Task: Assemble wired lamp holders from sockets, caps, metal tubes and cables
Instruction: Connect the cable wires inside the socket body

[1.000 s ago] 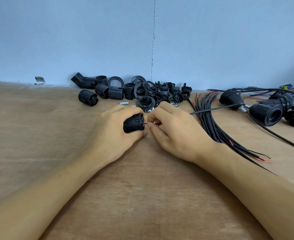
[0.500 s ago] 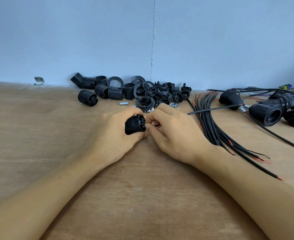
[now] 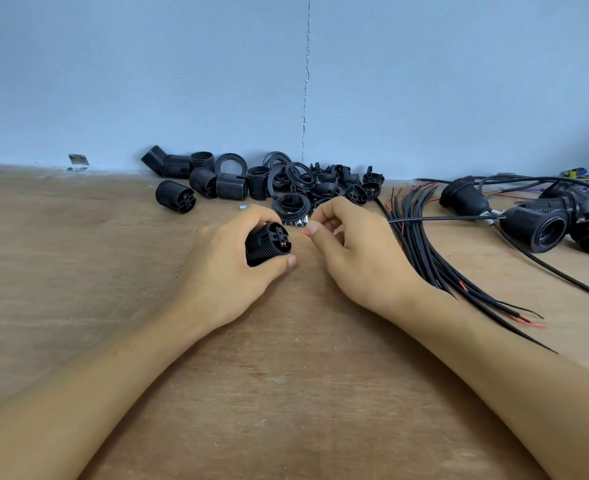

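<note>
My left hand [image 3: 230,258] grips a black ribbed lamp socket [image 3: 265,244] on its side, terminal end turned toward the right hand. My right hand [image 3: 352,247] pinches the thin red wire end [image 3: 305,233] of a black cable [image 3: 435,219], a short gap away from the socket. The cable runs off to the right from behind that hand. Small metal tubes [image 3: 300,224] lie just behind the hands.
Loose black sockets, rings and caps [image 3: 269,183] are piled against the blue wall. A bundle of black cables [image 3: 424,244] lies right of my hand. Assembled lamp holders [image 3: 542,226] sit at the far right. All rests on a wooden table [image 3: 286,393].
The right hand has drawn back a little from the socket, so a gap shows between wire end and terminals. The left hand has turned the socket's terminal end more toward me.
</note>
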{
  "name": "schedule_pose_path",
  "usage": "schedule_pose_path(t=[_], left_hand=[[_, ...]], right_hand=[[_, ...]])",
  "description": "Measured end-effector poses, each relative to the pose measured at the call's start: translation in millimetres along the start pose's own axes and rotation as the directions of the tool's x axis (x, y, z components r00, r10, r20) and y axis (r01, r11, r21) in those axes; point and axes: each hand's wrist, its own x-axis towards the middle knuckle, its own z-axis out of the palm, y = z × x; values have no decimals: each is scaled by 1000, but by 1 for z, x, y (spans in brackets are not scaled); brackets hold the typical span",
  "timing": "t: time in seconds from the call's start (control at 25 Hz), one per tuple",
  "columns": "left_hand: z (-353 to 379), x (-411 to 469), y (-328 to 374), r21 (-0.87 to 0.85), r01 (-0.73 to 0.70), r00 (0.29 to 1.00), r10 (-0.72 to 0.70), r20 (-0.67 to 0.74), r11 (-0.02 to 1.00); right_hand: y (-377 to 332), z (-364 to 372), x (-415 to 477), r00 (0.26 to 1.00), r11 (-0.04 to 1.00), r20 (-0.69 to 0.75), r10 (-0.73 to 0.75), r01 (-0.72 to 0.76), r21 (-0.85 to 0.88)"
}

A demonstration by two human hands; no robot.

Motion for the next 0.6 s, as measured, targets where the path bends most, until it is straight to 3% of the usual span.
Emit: schedule_pose_path(t=[0.16, 0.32, 0.6], left_hand=[[0, -1, 0, 4, -3, 1000, 3, 1, 1000], [0, -1, -2, 7, -1, 1000, 1, 13, 1000], [1, 0, -3, 14, -10, 1000, 10, 11, 1000]], right_hand=[[-1, 1, -2, 992, 988, 115, 48, -64, 141], [1, -1, -2, 995, 980, 94, 19, -37, 194], [1, 2, -3, 987, 992, 115, -116, 110, 62]])
